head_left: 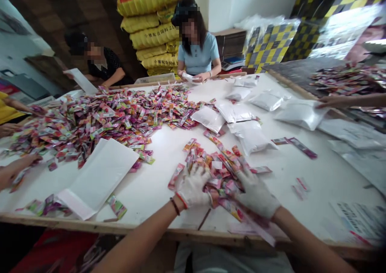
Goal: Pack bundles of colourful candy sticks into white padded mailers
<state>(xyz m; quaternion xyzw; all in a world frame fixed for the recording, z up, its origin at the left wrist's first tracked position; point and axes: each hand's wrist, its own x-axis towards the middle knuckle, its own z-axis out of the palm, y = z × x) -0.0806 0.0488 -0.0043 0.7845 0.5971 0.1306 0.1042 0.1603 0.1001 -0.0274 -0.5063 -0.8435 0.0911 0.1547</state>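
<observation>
In front of me, a small pile of pink and red sachets (216,164) lies on the white tabletop. My left hand (196,186), in a white glove, rests against the pile's left side with its fingers spread. Opposite it, my right hand (257,192), also gloved, touches the right side, its fingers apart and slightly blurred. A long, loose sachet strip (230,208) lies between my wrists, partly under the right hand. Just beyond the pile sits a filled white pouch (251,136). Left of my left hand lie flat white bags (99,176), stacked unevenly.
A large sachet heap (99,120) covers the table's left part. Several filled white pouches (268,100) lie at the back right. Co-workers sit across and at the left; another person's hand (334,101) reaches in from the right. A wooden edge (129,226) borders the table.
</observation>
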